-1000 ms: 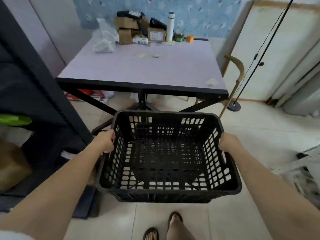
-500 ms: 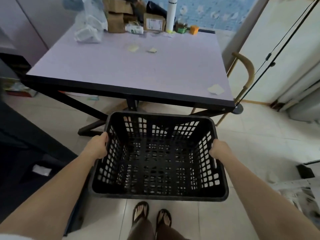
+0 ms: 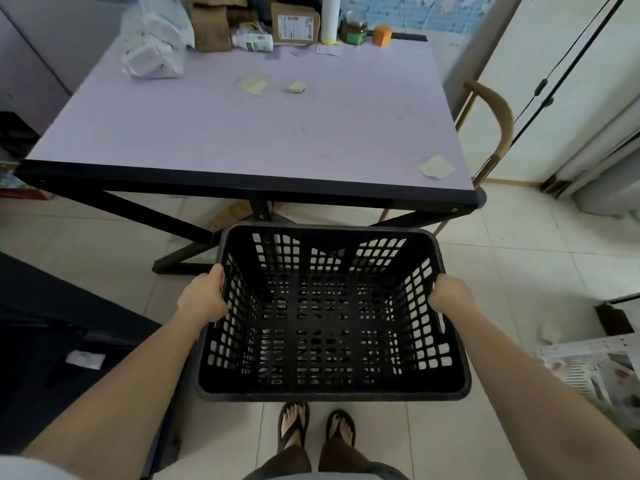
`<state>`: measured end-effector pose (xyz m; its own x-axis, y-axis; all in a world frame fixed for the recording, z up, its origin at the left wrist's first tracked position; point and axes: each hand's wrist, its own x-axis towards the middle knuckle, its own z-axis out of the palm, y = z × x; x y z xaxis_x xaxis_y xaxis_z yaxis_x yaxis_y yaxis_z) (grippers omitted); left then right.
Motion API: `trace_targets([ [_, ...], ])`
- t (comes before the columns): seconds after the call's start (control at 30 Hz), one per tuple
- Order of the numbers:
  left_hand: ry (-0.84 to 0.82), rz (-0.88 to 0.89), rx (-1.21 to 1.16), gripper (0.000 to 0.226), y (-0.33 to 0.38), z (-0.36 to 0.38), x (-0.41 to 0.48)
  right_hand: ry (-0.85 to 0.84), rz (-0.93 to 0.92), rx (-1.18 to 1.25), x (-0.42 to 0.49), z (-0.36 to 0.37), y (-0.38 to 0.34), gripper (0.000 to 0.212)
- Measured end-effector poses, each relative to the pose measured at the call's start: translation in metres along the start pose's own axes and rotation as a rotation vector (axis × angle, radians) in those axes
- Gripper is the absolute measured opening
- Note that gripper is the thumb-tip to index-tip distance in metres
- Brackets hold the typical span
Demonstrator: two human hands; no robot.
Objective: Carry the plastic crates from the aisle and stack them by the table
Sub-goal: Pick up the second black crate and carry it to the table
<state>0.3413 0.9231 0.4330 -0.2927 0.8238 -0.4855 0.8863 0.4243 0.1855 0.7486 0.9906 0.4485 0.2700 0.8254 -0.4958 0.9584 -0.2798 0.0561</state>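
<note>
I hold an empty black plastic crate (image 3: 332,389) with slotted walls level in front of me, above the tiled floor. My left hand (image 3: 204,299) grips its left rim and my right hand (image 3: 450,296) grips its right rim. The crate's far edge is just short of the near black edge of the lilac-topped table (image 3: 249,181). My feet in sandals stand right below the crate's near rim.
Cardboard boxes (image 3: 294,22), a plastic bag (image 3: 152,53), a white bottle and jars crowd the table's far edge. A wooden chair (image 3: 495,112) stands at the table's right. Dark furniture (image 3: 52,341) lies on my left, white plastic items (image 3: 588,368) on my right.
I have walked closer to the table with the crate; the table fills more of the view and the dark furniture has slid off to the left. Both hands keep their grip.
</note>
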Motion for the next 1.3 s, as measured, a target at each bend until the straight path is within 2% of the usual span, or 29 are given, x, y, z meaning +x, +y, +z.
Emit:
trace_targets([
  [0.13, 0.007, 0.013, -0.008, 0.038, -0.001, -0.004, 0.002, -0.004, -0.026, -0.028, 0.003, -0.006, -0.001, 0.009],
  [0.3, 0.016, 0.034, -0.011, 0.039, -0.004, 0.002, 0.000, 0.009, -0.019, -0.010, 0.005, -0.002, 0.003, 0.022],
  [0.63, 0.034, 0.057, 0.008, 0.040, -0.001, -0.001, 0.001, 0.029, -0.025, 0.053, 0.006, 0.001, 0.007, 0.009],
  [0.8, 0.032, 0.047, -0.022, 0.042, -0.009, 0.006, 0.001, 0.061, -0.034, 0.038, 0.009, -0.003, 0.007, 0.022],
  [1.3, -0.018, 0.076, -0.038, 0.043, 0.008, 0.003, -0.005, 0.039, -0.011, 0.063, 0.012, 0.002, 0.018, 0.022],
])
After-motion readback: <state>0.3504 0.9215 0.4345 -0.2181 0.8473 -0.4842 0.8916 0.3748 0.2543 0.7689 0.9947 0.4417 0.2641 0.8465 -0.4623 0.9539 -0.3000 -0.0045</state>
